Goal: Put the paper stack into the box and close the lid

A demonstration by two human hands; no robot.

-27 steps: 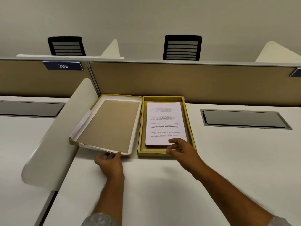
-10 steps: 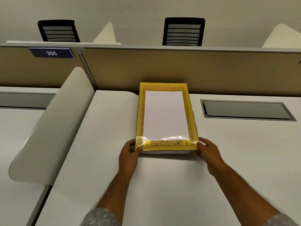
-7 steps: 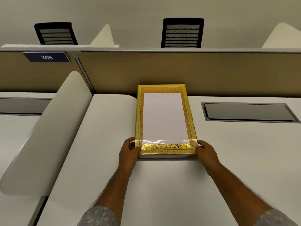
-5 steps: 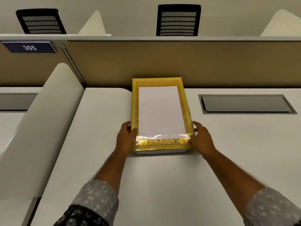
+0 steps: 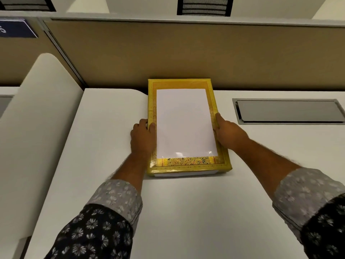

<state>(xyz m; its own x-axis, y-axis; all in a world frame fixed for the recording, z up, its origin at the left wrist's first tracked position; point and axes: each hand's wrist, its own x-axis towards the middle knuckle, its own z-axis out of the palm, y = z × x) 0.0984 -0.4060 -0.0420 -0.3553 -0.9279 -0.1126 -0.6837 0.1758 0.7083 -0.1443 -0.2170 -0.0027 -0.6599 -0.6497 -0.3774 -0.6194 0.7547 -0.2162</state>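
The box (image 5: pixel 188 170) lies flat on the white desk (image 5: pixel 186 212), its far end against the brown partition. Its lid (image 5: pixel 184 122), gold-bordered with a white centre panel, sits down over the box. A thin white strip of the box base shows under the lid's near edge. The paper stack is hidden inside. My left hand (image 5: pixel 142 136) presses on the lid's left long edge, thumb on top. My right hand (image 5: pixel 228 130) presses on the right long edge, about midway along.
A brown partition (image 5: pixel 186 53) stands behind the box. A curved white side divider (image 5: pixel 33 128) rises on the left. A grey cable hatch (image 5: pixel 289 111) is set in the desk at the right. Black chair backs (image 5: pixel 204 5) show beyond the partition.
The lid, open beside the box with the paper showing, now covers it. Both hands slid from the lid's near corners up along its long sides. The view tilted downward.
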